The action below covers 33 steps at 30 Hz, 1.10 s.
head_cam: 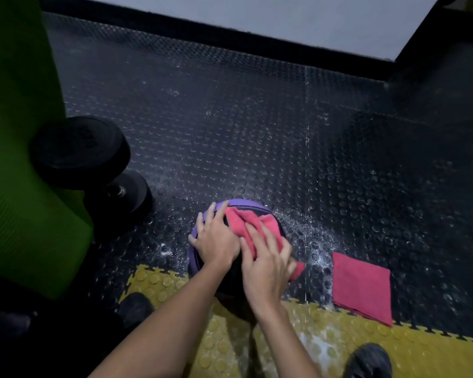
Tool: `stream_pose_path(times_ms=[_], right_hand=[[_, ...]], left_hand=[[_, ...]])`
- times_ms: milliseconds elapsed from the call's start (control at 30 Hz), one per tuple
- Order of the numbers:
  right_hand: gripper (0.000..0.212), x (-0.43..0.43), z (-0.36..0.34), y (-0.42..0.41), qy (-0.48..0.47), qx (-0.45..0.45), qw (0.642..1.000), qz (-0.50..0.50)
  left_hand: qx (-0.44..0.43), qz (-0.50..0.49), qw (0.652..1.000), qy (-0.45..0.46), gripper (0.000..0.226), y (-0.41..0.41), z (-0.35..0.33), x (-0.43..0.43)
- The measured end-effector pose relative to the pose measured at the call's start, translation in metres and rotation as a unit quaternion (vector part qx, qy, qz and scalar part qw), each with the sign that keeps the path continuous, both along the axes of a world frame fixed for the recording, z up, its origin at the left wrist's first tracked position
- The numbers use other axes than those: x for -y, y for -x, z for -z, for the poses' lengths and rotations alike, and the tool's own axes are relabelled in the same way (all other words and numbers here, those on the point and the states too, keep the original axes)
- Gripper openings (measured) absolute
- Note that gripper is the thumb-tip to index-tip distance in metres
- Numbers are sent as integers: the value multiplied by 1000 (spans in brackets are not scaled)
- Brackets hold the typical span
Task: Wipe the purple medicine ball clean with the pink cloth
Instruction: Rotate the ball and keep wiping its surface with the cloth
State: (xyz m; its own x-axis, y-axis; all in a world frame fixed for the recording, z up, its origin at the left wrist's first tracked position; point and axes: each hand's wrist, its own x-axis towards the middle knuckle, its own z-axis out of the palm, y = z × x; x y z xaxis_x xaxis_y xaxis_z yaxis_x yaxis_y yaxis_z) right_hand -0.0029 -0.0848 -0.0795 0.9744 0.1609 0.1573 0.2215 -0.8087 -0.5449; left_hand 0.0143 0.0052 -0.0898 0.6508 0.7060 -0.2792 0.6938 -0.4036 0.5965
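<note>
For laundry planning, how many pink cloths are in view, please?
2: one pink cloth on the purple medicine ball under the right hand, one folded cloth on the floor.

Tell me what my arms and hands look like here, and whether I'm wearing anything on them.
The left forearm and right forearm are bare down to the bottom edge of the frame; no sleeves show. The left hand and right hand wear no gloves. No watch, bracelet or ring shows on the wrists or visible fingers. The light is dim, so finer marks cannot be made out.
</note>
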Motion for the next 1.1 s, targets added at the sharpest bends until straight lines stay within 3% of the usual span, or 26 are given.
stream_pose_path(times_ms=[67,200,267,333,400,500,567,633,667,767,833,867,933,1000,1100], right_hand=[[42,7,4,-12,-37,3,999,22],[35,36,17,-70,-139,-183,959,165],[35,38,17,-76,-143,-225,945,190],[31,29,9,-62,-88,-167,970,151],[27,19,-1,-34,-66,-21,996,59],[27,19,2,-15,-42,78,996,-33],[25,34,8,-33,-58,-8,997,45],[28,52,9,-56,-119,-138,972,149],[29,61,3,-62,-145,-161,961,171],[23,75,-18,-64,-239,-127,948,166],[20,68,-23,-52,-276,-116,948,110],[20,62,-20,-47,-261,-118,956,69],[30,47,0,-38,-112,-112,987,-10],[39,46,19,-41,-10,-127,992,-19],[42,60,37,-74,-90,-223,969,45]], left_hand=[[16,-4,1000,-2,41,5,2,-1],[31,-13,999,-8,41,11,2,4],[26,-14,999,-18,41,13,2,10],[18,-20,999,-23,42,12,1,14],[8,-23,999,-31,42,11,0,18],[8,-13,999,-31,42,13,0,17],[16,-17,999,-29,42,16,1,17],[23,-17,999,-32,42,19,2,17],[25,-17,999,-33,42,21,2,20],[24,-18,998,-50,41,24,3,25],[20,-15,998,-50,42,23,3,27],[19,-14,998,-52,42,23,4,29],[15,-10,998,-57,44,21,3,32],[13,-2,998,-58,44,19,1,36],[20,1,998,-67,56,17,-1,44]])
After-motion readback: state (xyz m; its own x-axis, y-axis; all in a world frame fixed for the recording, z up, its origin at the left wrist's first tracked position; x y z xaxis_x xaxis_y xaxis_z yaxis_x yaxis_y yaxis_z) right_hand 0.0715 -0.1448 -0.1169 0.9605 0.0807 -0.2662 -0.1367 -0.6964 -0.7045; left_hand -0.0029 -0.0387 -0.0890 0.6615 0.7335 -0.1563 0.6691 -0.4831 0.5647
